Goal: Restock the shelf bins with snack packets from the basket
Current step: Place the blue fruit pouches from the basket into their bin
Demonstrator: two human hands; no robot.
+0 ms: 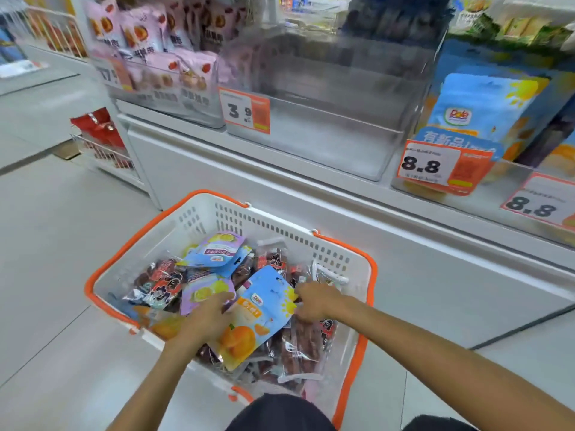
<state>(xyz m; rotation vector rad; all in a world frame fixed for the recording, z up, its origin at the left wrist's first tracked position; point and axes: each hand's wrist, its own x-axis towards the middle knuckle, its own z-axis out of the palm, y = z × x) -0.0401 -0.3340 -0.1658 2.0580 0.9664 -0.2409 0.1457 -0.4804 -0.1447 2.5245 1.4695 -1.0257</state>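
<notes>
Head view: both hands in the basket (199, 213). Left hand (205, 315) fingers resting on blue orange packet (255, 318); right hand (314, 301) fingers curled, grip unclear. Best pinched by one edge, lifted clear, carried to matching bin (485, 169).

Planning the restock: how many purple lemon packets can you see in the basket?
2. One purple lemon packet lies on top near the basket's far side; the other sits nearer, under the left hand's fingertips. More may be buried beneath.
</notes>
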